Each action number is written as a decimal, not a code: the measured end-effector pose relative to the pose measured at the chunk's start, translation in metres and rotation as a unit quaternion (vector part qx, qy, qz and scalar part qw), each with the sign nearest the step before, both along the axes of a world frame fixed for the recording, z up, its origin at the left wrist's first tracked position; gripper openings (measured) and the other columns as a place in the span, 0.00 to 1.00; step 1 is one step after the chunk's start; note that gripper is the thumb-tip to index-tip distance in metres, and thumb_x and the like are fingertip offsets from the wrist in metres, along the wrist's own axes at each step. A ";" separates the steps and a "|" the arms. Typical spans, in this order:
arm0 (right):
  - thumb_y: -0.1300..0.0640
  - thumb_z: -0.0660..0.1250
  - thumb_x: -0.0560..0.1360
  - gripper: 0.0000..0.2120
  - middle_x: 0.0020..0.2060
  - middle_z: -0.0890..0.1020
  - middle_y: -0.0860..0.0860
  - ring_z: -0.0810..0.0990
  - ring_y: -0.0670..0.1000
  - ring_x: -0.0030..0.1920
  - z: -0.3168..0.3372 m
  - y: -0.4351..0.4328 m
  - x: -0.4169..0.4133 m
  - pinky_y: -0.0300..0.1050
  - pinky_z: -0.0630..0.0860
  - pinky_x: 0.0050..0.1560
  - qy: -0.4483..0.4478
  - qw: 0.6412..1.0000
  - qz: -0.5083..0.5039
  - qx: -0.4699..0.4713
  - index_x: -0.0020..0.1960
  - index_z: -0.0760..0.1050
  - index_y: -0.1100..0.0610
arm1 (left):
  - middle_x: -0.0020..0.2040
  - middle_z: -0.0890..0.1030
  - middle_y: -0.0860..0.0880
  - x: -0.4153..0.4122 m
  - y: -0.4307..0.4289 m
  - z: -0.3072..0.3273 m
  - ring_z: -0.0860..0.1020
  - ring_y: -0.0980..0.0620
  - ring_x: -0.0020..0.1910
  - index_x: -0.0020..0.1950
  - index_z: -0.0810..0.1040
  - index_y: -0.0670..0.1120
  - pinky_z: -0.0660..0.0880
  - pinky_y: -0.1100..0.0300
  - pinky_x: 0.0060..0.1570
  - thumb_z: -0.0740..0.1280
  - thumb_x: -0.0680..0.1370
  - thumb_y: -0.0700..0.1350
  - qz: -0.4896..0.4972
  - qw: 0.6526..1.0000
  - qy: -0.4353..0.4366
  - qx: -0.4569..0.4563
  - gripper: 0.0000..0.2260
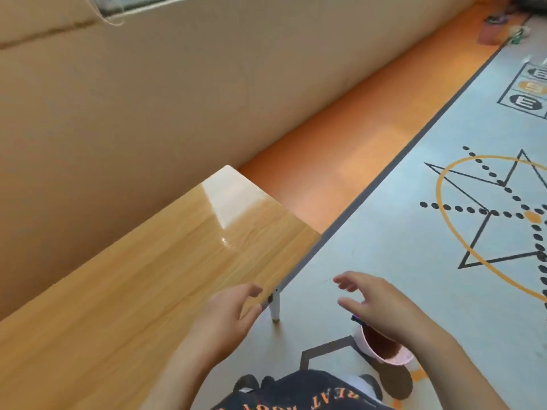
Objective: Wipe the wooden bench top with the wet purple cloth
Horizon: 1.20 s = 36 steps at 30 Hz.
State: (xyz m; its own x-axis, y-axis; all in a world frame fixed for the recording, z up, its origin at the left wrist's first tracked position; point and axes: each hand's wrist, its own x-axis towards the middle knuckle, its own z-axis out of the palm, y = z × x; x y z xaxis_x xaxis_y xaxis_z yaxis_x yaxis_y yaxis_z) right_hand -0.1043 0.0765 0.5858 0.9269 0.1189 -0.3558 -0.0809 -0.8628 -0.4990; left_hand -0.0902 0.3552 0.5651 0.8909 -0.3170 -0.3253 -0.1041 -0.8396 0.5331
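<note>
The wooden bench top (142, 279) runs from the lower left to a glossy far end beside the wall. My left hand (228, 318) hovers over its near right edge, fingers apart and empty. My right hand (379, 303) is out over the floor to the right of the bench, fingers spread, above a pink basin (381, 352) on the floor. A dark purple scrap, apparently the cloth (358, 319), peeks out under my right palm at the basin's rim; most of it is hidden. I cannot tell whether the hand touches it.
A beige wall (148, 113) borders the bench on the left. A white bench leg (275, 307) stands at the near corner. The orange floor strip (340, 149) and grey patterned floor (414, 247) stretch to the right. My dark clothing and shoes show at the bottom.
</note>
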 end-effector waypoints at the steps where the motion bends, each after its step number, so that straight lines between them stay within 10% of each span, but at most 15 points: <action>1: 0.48 0.63 0.77 0.16 0.58 0.76 0.39 0.73 0.39 0.57 -0.001 0.024 0.008 0.35 0.69 0.57 -0.008 1.000 0.019 0.004 0.65 0.69 0.44 | 0.62 0.73 0.64 -0.003 0.023 0.001 0.70 0.61 0.64 0.67 0.69 0.60 0.69 0.58 0.64 0.58 0.80 0.55 0.019 1.000 0.002 0.007 0.15; 17: 0.50 0.65 0.76 0.15 0.55 0.79 0.41 0.76 0.40 0.55 -0.036 0.280 0.063 0.40 0.74 0.57 0.058 0.926 0.374 -0.010 0.62 0.72 0.47 | 0.61 0.75 0.60 -0.144 0.237 -0.013 0.73 0.59 0.60 0.64 0.71 0.57 0.72 0.58 0.59 0.59 0.81 0.52 0.432 0.898 0.086 0.012 0.12; 27: 0.51 0.63 0.77 0.14 0.55 0.79 0.41 0.77 0.42 0.55 -0.070 0.273 0.052 0.40 0.75 0.58 0.119 0.866 0.484 -0.047 0.63 0.71 0.47 | 0.54 0.75 0.63 -0.181 0.187 -0.045 0.74 0.65 0.54 0.60 0.72 0.59 0.74 0.61 0.57 0.60 0.80 0.50 0.472 0.865 0.163 -0.044 0.09; 36: 0.50 0.64 0.77 0.13 0.51 0.80 0.41 0.78 0.39 0.51 -0.066 0.254 0.064 0.35 0.74 0.54 0.109 0.908 0.405 -0.008 0.61 0.73 0.47 | 0.55 0.75 0.62 -0.165 0.194 -0.033 0.73 0.64 0.55 0.61 0.71 0.57 0.73 0.62 0.56 0.59 0.81 0.50 0.444 0.886 0.136 0.000 0.10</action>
